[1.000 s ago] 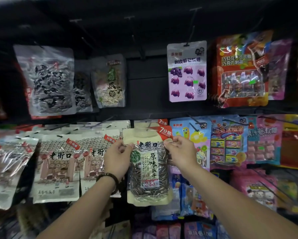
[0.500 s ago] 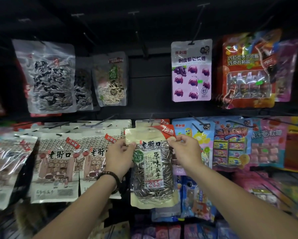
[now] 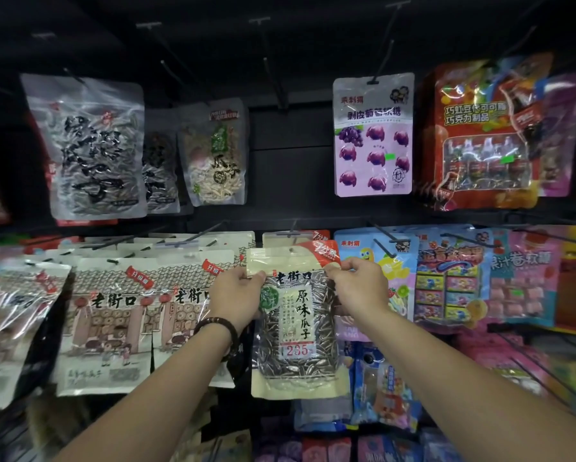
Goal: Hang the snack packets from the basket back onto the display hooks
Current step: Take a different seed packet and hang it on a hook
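A cream sunflower seed packet (image 3: 296, 331) with a clear window and a red corner flag hangs upright in front of the middle row. My left hand (image 3: 238, 291) pinches its upper left edge and my right hand (image 3: 360, 285) pinches its upper right corner. The packet's hang hole sits at the tip of a black display hook (image 3: 291, 233), with a matching packet behind it on the same hook. The basket is out of view.
Seed packets (image 3: 106, 321) crowd the hooks to the left. A purple grape candy bag (image 3: 373, 135) and a red chocolate bag (image 3: 480, 135) hang above right. Bare black hooks (image 3: 273, 71) jut out above the centre. Colourful candy packets (image 3: 453, 278) fill the right.
Both hands have lifted the seed packet slightly and brought its top up to the hook tip. The view has tilted a little upward.
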{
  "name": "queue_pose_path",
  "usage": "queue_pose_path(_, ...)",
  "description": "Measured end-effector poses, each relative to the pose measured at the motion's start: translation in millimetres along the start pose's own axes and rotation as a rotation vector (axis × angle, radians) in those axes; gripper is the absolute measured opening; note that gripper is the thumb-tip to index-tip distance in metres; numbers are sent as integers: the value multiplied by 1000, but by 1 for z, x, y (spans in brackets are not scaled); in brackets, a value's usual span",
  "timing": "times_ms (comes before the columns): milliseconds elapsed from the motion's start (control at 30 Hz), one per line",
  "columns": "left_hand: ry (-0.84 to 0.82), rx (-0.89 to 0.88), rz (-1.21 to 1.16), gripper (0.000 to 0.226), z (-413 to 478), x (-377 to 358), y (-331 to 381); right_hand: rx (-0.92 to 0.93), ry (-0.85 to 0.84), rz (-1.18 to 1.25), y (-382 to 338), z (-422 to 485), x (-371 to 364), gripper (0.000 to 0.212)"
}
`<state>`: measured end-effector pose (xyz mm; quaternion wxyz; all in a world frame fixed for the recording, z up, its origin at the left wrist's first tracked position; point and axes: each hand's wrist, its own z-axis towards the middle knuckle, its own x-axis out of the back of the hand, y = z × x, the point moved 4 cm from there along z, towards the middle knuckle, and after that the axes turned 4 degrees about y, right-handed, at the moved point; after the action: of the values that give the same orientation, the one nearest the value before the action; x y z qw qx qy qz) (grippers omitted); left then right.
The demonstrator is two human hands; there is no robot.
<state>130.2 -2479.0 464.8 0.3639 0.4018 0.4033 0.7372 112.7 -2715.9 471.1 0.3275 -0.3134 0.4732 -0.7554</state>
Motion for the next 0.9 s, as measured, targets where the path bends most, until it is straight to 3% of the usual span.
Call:
queue_pose_path(233,58,161,35,23,26,-41,1,-31,23,-66,1,17,-13,31)
queue_pose_path(467,136,213,-90,32,21,-54,-2,-3,-106,-167,8,25,-16,34)
queue_pose_path(567,90,265,-182,61,-2,-59,-7,32,-184,-243,13,11,-8,32)
queue_pose_path(633,62,282,-228,77,-29,-62,-16,83,-223,-325,25,-7,0,53)
queue_pose_path(700,41,271,-213,85,-63,-65,-34,109,-242,-354,45,-32,12,56)
queue_pose_path(767,12,188,-168,74,-102,-67,-58,115,-286,-341,75,-63,26,45)
queue_pose_path(900,-74,54,-121,31,-193,-66,-125,97,-354,-384,157,-137,54,19)
